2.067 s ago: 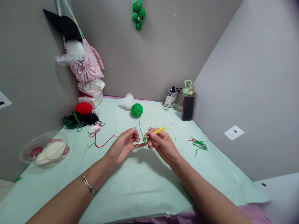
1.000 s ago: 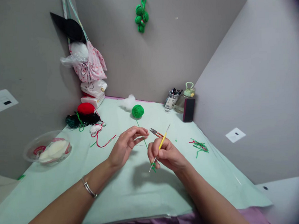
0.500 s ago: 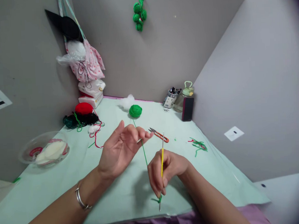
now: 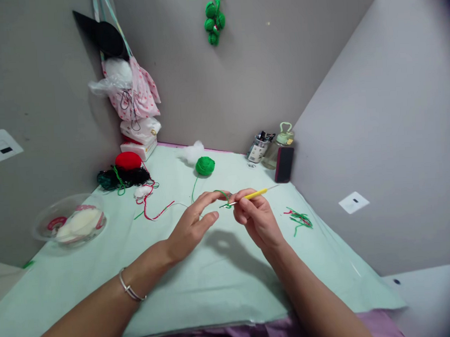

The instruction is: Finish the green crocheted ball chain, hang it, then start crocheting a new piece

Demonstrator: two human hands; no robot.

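Observation:
My right hand (image 4: 258, 219) is closed around a yellow-handled crochet hook (image 4: 255, 194), its metal tip pointing left. A small loop of green yarn (image 4: 229, 205) is on the hook near its tip. My left hand (image 4: 192, 223) faces it, thumb and index finger stretched apart, with green yarn passing over the index fingertip. Its other fingers are partly hidden. From the hand a strand runs back to the green yarn ball (image 4: 205, 166) on the table. The orange thread snips seen earlier are hidden behind my hands.
Left on the mint tablecloth (image 4: 202, 300) are a clear plastic bowl (image 4: 39, 226), red yarn (image 4: 128, 160) and dark yarn (image 4: 135, 177). White stuffing (image 4: 192, 152) lies behind. At right are yarn scraps (image 4: 300, 218), a phone (image 4: 284, 164), a bottle (image 4: 271, 156) and a tin (image 4: 257, 150).
My right hand has lifted the crochet hook up from the table's front edge and turned it nearly level. My left hand has rolled palm down, its fingertips now close to the hook tip.

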